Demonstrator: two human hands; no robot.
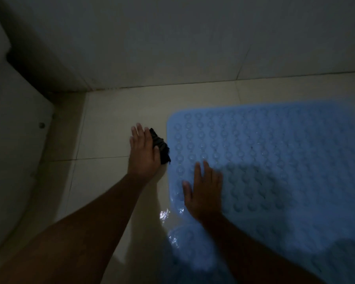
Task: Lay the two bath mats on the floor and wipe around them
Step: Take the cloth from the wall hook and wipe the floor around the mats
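A light blue bath mat (275, 152) with rows of round bumps lies flat on the pale tiled floor (111, 124), filling the right half of the view. A second blue mat (184, 255) shows at the bottom, its edge just below the first. My left hand (143, 152) presses flat on a dark cloth (161, 146) on the floor, right beside the first mat's left edge. My right hand (203, 191) rests palm down, fingers spread, on that mat's near-left corner, holding nothing.
A tiled wall (172, 37) meets the floor just beyond the mat. A white fixture (12, 130) with a small round bolt stands at the left. A wet glint (164, 214) shows on the floor between the mats. The room is dim.
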